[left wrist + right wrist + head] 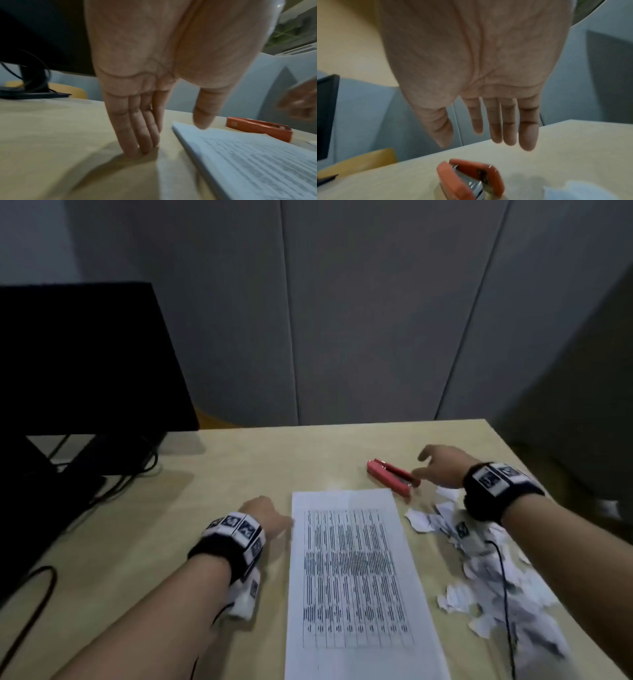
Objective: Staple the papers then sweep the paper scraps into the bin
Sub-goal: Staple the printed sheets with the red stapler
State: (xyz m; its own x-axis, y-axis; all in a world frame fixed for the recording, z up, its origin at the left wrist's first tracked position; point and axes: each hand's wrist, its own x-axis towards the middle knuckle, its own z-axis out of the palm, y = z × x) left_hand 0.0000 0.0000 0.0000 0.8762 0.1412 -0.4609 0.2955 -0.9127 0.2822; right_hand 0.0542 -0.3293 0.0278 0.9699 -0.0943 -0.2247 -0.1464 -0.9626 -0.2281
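A stack of printed papers [356,577] lies lengthwise on the pale wooden table [239,467]; its left edge [248,162] shows in the left wrist view. A red stapler [392,477] lies just beyond the stack's far right corner, also seen from the wrists [257,126] [471,178]. My right hand [440,465] hovers over the stapler's near end with straight spread fingers [510,121], holding nothing. My left hand [270,517] is flat beside the stack's left edge, fingertips [142,146] on the table, thumb over the paper corner. Torn white paper scraps [496,577] are heaped right of the stack.
A black monitor [85,354] on its stand with dark cables [137,463] fills the back left. Grey wall panels [376,320] rise behind the table. The table's right edge [513,453] runs close past the scraps. No bin is in view.
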